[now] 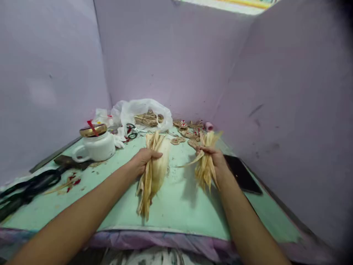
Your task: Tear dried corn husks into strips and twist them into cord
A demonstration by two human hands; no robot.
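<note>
My left hand (143,159) is closed around a long bundle of dry corn husks (150,184), held upright over the near middle of the green board. A pale, wide husk strip (162,165) shows along the right side of this bundle. My right hand (213,156) grips a shorter, frayed bunch of corn husks (204,173), with one thin strip poking out to the left. The two bunches are apart, with bare green surface (179,198) between them.
On the left stand a white mug (99,148) with a gold lid (93,130) and black-handled shears (35,187). Behind lie scissors (134,130), a plastic bag (143,105) of husks and several braided pieces (178,140). A dark tablet-like slab (242,175) lies right. Walls enclose the board.
</note>
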